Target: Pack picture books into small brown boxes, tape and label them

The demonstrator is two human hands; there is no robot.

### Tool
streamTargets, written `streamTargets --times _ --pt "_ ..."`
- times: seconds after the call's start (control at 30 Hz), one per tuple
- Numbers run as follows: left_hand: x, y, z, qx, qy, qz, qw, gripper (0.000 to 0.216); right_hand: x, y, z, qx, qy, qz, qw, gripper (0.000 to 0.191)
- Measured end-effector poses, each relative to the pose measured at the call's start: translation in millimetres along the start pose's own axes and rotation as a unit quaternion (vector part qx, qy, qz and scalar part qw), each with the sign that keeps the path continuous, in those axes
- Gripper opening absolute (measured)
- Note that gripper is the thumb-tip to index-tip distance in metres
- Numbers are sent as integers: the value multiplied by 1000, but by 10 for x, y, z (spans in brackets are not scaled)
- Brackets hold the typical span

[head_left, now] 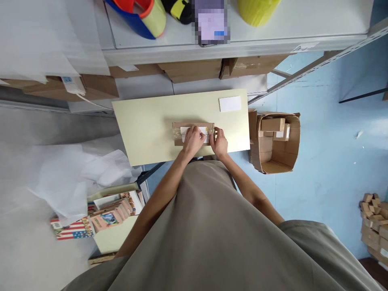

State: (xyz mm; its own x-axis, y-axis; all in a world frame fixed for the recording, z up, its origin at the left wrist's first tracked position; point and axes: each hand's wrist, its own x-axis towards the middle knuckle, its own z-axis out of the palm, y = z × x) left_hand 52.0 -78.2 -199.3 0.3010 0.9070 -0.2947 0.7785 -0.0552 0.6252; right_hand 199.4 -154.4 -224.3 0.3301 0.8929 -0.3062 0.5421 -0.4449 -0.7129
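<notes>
Brown cardboard forms a small box [176, 134] lying flat near the middle of a pale yellow table [148, 129], directly in front of you. Your left hand [193, 140] rests over its white label [183, 130], fingers bent; whether they pinch anything cannot be told. Your right hand [220, 143] is at the box's right end, fingers curled, its grip equally unclear. Toward the table's far right corner lies a white card [230, 104]. To the right, an open carton [295, 141] on the floor holds smaller boxes [273, 124].
</notes>
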Motion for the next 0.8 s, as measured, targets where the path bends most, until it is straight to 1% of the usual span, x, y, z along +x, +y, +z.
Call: streamTargets --times 0.2,0.33,0.4,0.5,0.57,0.63,0.73,0.8 --pt "-62 -78 -18 -9 4 -8 1000 5 7 -55 62 -49 -44 3 998 77" --pt "-152 -87 -52 3 19 -25 1000 3 14 -34 149 -26 -42 5 999 84" --pt "-187 -100 -74 12 29 -41 999 7 30 -14 197 -7 -45 -3 999 84" --pt "-204 -187 -151 8 49 -80 996 19 67 11 250 4 -61 -31 998 80" --pt "-199 -291 -246 -6 64 -115 991 32 88 26 263 9 -68 -46 997 76" --pt "-200 -414 -367 -20 84 -136 987 46 98 39 257 16 -70 -50 996 74" --pt "-235 -596 -548 -25 145 -143 979 67 90 39 236 14 -69 -37 997 76" --pt "-274 -698 -632 -21 179 -159 971 77 77 6 251 -5 -75 -20 997 80"
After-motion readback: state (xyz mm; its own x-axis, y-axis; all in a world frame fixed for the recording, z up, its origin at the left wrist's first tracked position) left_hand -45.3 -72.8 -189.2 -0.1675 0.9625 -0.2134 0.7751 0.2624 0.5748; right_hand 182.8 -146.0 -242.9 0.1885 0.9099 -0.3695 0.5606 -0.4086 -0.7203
